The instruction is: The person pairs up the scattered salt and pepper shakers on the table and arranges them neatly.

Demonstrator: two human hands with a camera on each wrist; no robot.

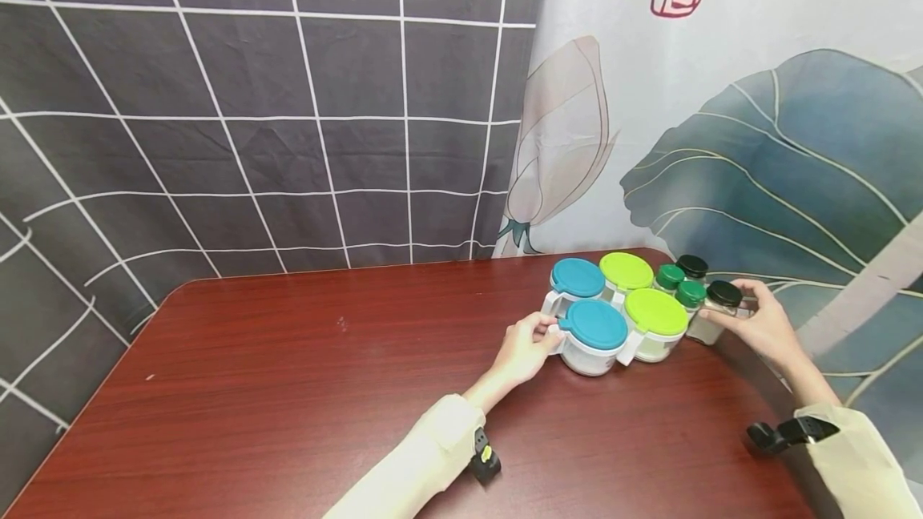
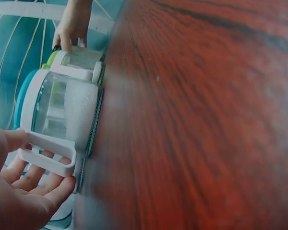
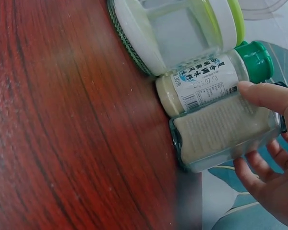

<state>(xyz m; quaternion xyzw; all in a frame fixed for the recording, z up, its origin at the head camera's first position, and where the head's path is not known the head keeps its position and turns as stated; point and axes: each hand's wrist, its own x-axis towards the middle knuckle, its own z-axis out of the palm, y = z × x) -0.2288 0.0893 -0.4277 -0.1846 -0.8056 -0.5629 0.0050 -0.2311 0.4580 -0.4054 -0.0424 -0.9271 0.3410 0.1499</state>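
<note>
At the right of the table stands a tight cluster of seasoning containers. My left hand (image 1: 525, 349) is at the front blue-lidded jar (image 1: 594, 324), its thumb and fingers on the white handle (image 2: 53, 143). Behind it is another blue-lidded jar (image 1: 578, 277). Two lime-lidded jars (image 1: 654, 311) (image 1: 626, 271) adjoin them. On the cluster's right side, my right hand (image 1: 770, 328) holds a clear black-capped jar (image 3: 221, 134) of pale powder between thumb and fingers. Against that jar sits a green-capped shaker (image 3: 206, 79) with a printed label; a second green cap (image 1: 670, 275) shows behind.
Another black-capped jar (image 1: 692, 266) stands at the back right corner of the reddish wooden table (image 1: 303, 391). A dark grid-patterned cloth (image 1: 346, 150) and a white leaf-print curtain (image 1: 779, 150) hang behind the table, the curtain also along its right side.
</note>
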